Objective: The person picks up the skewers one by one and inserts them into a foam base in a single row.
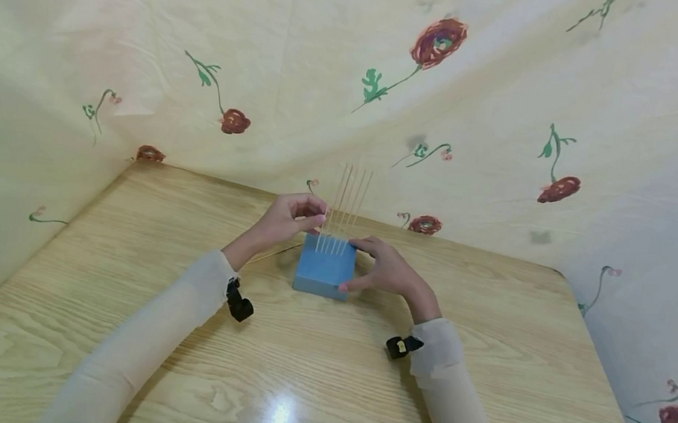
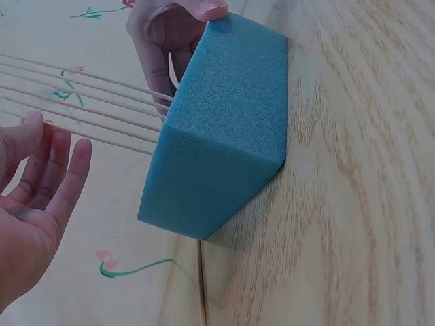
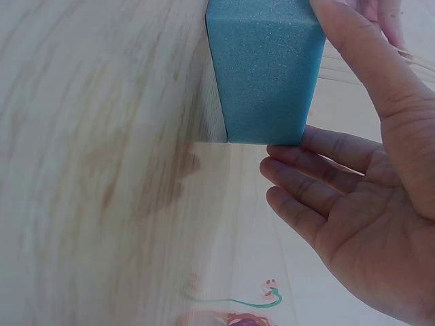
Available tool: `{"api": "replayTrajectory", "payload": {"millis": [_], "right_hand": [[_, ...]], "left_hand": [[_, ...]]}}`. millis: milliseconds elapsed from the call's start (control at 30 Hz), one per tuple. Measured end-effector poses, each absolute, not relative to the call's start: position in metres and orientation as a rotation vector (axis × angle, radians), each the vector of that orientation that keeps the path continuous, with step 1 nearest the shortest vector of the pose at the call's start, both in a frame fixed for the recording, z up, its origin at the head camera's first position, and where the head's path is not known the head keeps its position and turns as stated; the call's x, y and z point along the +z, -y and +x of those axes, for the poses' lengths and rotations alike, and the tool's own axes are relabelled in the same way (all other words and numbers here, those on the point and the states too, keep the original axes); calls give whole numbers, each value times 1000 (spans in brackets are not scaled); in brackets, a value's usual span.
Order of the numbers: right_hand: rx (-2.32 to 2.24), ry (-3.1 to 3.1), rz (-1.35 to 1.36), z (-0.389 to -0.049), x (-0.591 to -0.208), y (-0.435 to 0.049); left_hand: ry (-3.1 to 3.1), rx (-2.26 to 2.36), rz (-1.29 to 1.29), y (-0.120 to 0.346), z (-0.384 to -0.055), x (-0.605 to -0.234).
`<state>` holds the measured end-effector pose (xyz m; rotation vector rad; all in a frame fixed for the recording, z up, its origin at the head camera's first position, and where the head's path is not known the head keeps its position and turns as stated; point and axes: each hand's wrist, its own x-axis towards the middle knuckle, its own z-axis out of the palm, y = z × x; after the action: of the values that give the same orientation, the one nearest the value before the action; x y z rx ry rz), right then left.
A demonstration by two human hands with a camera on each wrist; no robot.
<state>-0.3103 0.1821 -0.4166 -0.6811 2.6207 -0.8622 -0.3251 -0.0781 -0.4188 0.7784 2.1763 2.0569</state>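
Observation:
A blue foam block (image 1: 325, 269) rests on the table, with several thin wooden sticks (image 1: 357, 213) standing in a row from its top. My left hand (image 1: 284, 221) pinches the leftmost stick (image 2: 102, 139) between thumb and fingertips, a little above the foam. That stick's lower end meets the block's top face. On the other side, my right hand (image 1: 393, 270) holds the block, its thumb at the near edge and its fingers at the far side. In the right wrist view, the fingertips (image 3: 277, 151) touch the block's far end.
Another thin stick (image 2: 201, 285) lies on the wooden table (image 1: 297, 370), running from beside the block toward the left forearm. A flower-patterned cloth (image 1: 309, 70) hangs behind the table and along its sides.

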Motion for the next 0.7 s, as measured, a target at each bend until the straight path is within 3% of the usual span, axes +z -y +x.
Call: {"api": "replayTrajectory", "payload": {"millis": [700], "right_hand": [[-859,-2621,-681,-313,-420,-183]], "left_hand": [[-2318,1624,733,122,-330,-417]]}}
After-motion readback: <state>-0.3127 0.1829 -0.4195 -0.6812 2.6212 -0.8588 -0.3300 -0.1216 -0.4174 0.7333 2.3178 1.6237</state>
